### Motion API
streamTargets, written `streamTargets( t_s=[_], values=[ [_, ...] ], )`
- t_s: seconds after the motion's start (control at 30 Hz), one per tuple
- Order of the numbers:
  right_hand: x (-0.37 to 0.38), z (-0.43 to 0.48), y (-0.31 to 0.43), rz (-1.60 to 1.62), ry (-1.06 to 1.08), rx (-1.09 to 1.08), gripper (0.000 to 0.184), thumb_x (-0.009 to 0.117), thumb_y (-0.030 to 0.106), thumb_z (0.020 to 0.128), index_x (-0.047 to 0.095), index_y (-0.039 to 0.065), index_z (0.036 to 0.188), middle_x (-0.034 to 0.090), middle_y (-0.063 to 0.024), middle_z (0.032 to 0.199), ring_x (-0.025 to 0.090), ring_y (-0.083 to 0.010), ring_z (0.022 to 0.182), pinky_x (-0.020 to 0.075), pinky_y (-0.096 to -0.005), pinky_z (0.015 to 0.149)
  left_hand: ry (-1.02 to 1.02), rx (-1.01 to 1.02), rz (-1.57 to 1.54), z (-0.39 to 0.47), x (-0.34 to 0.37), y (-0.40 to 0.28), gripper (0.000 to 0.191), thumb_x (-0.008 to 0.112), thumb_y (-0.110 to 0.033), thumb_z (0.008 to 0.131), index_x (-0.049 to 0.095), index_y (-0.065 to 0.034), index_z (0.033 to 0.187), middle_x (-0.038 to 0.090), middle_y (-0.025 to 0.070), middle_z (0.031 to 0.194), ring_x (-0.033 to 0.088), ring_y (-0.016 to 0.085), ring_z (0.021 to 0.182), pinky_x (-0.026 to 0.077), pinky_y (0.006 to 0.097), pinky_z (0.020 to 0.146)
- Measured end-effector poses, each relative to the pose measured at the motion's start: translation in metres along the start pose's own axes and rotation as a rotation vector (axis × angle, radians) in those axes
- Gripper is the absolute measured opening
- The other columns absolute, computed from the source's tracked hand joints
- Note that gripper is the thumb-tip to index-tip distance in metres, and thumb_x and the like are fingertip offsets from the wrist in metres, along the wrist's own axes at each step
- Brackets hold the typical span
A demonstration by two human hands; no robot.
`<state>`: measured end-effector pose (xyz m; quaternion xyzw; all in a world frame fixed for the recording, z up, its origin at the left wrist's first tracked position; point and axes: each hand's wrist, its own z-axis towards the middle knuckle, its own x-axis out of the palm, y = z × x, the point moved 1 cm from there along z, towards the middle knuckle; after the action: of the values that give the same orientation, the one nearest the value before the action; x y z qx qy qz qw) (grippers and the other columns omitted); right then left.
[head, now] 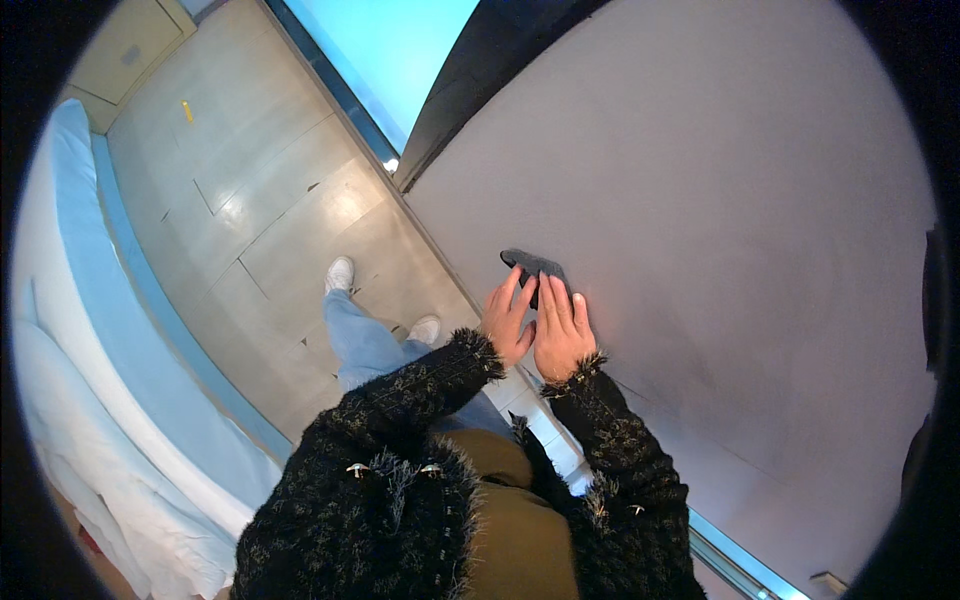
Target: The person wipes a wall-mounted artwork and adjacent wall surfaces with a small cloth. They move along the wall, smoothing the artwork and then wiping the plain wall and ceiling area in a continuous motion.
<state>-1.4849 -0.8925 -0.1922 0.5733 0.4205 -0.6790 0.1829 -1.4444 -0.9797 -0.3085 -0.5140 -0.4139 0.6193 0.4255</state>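
Note:
A small dark grey fabric item (pixel 531 261), apparently a folded sock, lies on a broad grey flat surface (pixel 712 187) near its left edge. Two fingertips of my left hand (pixel 507 319) rest at the near side of the fabric, the fingers spread. My right hand (pixel 564 341) lies palm down beside it, its longer fingers extended over the fabric and covering part of it. Both palms face down, and the fingers do not close around anything. The part of the fabric under my fingers is hidden.
To the left, a bed (pixel 161 360) has light blue and white bedding. Tiled floor (pixel 247 217) runs between it and the grey surface, with a yellow strip (pixel 187 112) on it. A dark panel (pixel 480 67) stands at the top beside a bright cyan area (pixel 382 60). A cabinet (pixel 124 52) fills the upper-left corner.

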Motion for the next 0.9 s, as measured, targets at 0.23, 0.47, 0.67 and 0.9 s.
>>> streamTargets(
  t_s=[0.23,0.47,0.67,0.9],
  values=[
    [0.005,0.087,0.005,0.052,-0.036,-0.053,0.05,0.048,0.016,0.087,0.052,-0.009,0.13,0.047,-0.0164,0.142,0.038,-0.0265,0.137,0.0292,-0.0457,0.111,-0.313,0.099,0.159,0.064,-0.048,0.043,0.065,0.06,-0.014,0.08,0.039,-0.0002,0.141,0.026,0.0265,0.151,0.035,0.044,0.133,0.033,0.0498,0.106],
    [0.005,0.138,0.013,-0.063,-0.186,-0.08,0.051,0.048,0.017,0.087,0.05,-0.01,0.13,0.048,-0.0166,0.141,0.037,-0.0269,0.137,0.0253,-0.0434,0.114,-0.385,0.086,0.167,0.101,-0.087,0.057,0.062,0.054,-0.019,0.088,0.033,0.0007,0.143,0.023,0.0251,0.152,0.031,0.043,0.136,0.028,0.0483,0.108],
    [0.035,0.034,0.007,-0.029,-0.002,-0.118,0.053,0.047,0.019,0.088,0.048,-0.01,0.133,0.045,-0.0157,0.144,0.037,-0.0258,0.137,0.0266,-0.04,0.114,-0.172,0.046,0.143,0.021,-0.013,0.054,0.072,0.062,-0.007,0.077,0.033,0.0015,0.143,0.023,0.0282,0.15,0.033,0.046,0.133,0.033,0.0499,0.105],
    [0.051,-0.134,0.008,0.008,0.141,-0.009,0.047,0.047,0.014,0.087,0.054,-0.006,0.129,0.052,-0.01,0.139,0.042,-0.0201,0.134,0.0314,-0.0375,0.11,0.184,0.068,0.01,-0.081,0.08,0.026,0.075,0.066,-0.009,0.076,0.034,-0.002,0.143,0.028,0.0288,0.145,0.037,0.046,0.129,0.035,0.0509,0.102]
  ],
)
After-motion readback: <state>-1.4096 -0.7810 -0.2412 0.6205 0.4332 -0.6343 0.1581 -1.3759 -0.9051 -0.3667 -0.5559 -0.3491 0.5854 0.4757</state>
